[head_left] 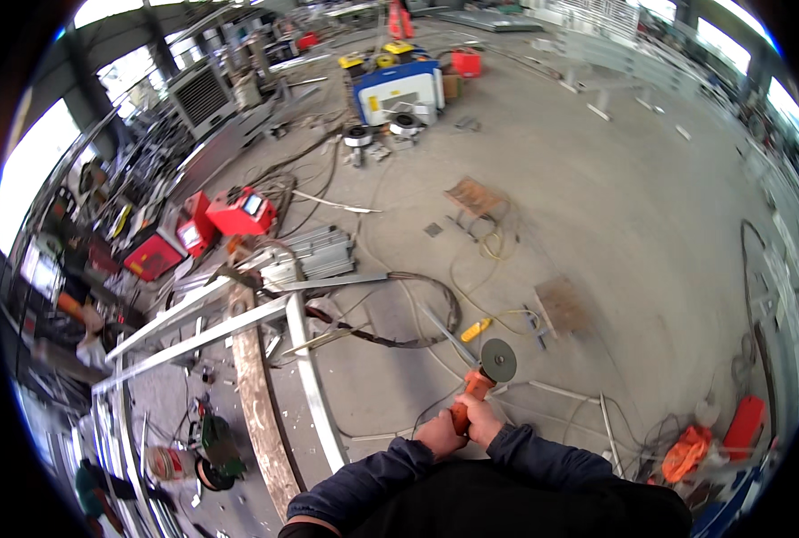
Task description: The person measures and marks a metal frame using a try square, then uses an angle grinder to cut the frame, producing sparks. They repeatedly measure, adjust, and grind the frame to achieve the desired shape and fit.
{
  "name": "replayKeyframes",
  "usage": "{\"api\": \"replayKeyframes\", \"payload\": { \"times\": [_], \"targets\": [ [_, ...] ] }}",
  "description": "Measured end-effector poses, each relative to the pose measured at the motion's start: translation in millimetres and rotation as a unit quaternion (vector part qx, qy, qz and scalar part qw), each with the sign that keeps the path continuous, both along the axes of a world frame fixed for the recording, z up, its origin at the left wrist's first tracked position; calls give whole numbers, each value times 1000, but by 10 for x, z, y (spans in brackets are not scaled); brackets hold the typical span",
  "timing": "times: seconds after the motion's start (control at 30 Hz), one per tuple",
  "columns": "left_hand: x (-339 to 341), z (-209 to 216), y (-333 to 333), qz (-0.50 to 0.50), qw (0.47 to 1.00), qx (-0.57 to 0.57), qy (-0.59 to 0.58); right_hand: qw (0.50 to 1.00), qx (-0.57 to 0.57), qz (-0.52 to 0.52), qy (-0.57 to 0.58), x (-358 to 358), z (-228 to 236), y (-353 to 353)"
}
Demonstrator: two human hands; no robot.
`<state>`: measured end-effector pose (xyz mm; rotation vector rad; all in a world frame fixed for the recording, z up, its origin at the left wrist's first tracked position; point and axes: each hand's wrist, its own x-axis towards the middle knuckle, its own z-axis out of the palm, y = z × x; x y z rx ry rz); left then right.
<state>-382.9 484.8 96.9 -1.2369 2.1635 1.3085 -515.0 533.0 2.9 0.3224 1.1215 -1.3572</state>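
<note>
I see an angle grinder (482, 377) with an orange body and a grey disc at its far end, held in the air above the concrete floor (615, 206), near the floor's lower edge in the head view. My left hand (440, 433) and right hand (485, 420) sit side by side, touching, both wrapped tight around the orange handle, fingers curled shut on it. Both dark-sleeved forearms come up from the lower edge. A metal frame (303, 359) lies left of the grinder, well apart.
</note>
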Motion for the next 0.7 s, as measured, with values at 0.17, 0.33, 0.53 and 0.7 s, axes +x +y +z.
{"api": "replayKeyframes", "payload": {
  "times": [0.17, 0.33, 0.53, 0.7],
  "targets": [
    [-1046, -870, 523, -146, 980, -45, 125, 994, 25, -109, 13, -1422, -1112, 1039],
    [-1661, -1457, 1004, -140, 982, -18, 125, 954, 179, -199, 136, -2880, -2065, 2349],
    [-2432, -2123, 1818, -100, 986, 130, 12, 894, 340, -224, 187, -4261, -3853, 3810],
    [-3440, -2841, 2343, -167, 969, 179, 26, 873, 421, -27, 246, -5028, -5404, 4432]
  ]
}}
